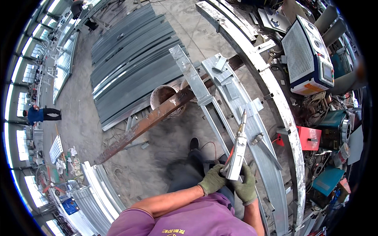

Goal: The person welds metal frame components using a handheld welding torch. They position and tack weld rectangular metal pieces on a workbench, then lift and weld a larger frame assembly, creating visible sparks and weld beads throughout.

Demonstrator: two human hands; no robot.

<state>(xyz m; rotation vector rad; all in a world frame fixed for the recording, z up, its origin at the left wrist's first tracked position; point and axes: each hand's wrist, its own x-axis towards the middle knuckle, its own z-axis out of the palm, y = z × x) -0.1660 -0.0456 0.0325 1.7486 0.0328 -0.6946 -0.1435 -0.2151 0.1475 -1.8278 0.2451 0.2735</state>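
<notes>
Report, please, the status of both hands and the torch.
Left hand and right hand gloved, both gripping torch. Nozzle pointing forward. Loose metal pieces lying on grey beam.

- It was a big metal workshop.
- Long gray metal sheets (134, 55) lay side by side.
- A boxy machine (301, 57) with a screen (327, 72) stood nearby.
- Windows (22, 144) lined one side.

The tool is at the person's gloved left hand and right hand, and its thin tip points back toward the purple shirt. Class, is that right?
Not quite: the tip's direction is wrong. The head view shows the tool at the gloved left hand and right hand, but its thin tip points away from the purple shirt.
</notes>
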